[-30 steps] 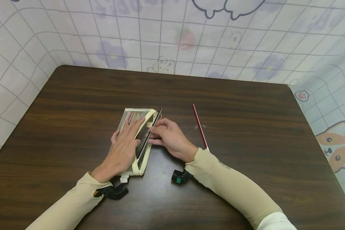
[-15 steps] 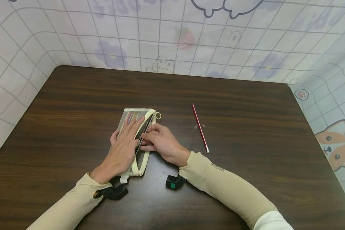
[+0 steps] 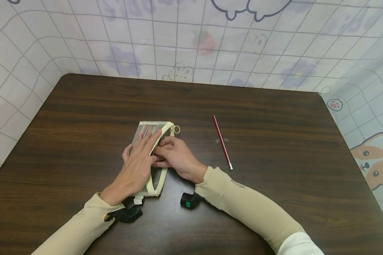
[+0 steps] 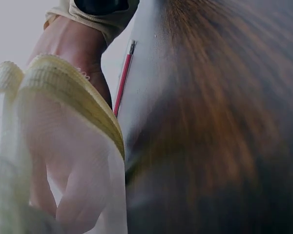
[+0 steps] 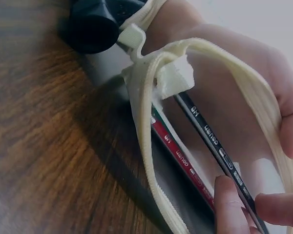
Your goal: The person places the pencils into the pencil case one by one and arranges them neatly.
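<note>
A translucent pencil case with cream zipper edging lies on the table, its mouth held apart. My left hand spreads over its top side, fingers mostly straight, with the thumb hooked over the zipper edge. My right hand reaches into the mouth from the right. In the right wrist view, its thumb and a finger pinch a black pencil that is inside the case. Alongside that pencil lies a dark red one, also inside. Several coloured sticks show through the far end of the case.
Another red pencil with a white end lies on the dark wood table, right of the right hand. A ring pull sits at the case's far corner. A patterned curtain stands behind the table.
My right hand has moved left and lowered the black pencil from above the mouth into the case. The left hand has stayed on the case.
</note>
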Motion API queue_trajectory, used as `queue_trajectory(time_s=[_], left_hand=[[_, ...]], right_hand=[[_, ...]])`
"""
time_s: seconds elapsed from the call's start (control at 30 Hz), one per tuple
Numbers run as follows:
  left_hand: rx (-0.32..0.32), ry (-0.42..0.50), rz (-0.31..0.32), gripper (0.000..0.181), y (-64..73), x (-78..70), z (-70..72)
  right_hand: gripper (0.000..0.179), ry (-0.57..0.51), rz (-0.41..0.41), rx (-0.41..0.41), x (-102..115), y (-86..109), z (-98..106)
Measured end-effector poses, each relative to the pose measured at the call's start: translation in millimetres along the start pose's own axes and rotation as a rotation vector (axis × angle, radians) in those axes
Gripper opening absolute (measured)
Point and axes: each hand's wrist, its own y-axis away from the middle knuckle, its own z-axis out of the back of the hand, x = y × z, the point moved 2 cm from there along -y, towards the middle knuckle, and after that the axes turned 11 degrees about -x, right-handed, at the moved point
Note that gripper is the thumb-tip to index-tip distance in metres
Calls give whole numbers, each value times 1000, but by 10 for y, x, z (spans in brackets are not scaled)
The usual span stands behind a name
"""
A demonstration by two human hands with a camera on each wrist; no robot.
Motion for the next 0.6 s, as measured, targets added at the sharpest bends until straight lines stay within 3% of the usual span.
queue_trajectory(time_s=[0.37,0.6], left_hand=[[3,12,7,70,-8,-10,24],[21,-9,10,68,-8,-10,25]], right_hand=[[28,85,32,21,21,37,-3],[30,74,47,18,54,67,71]])
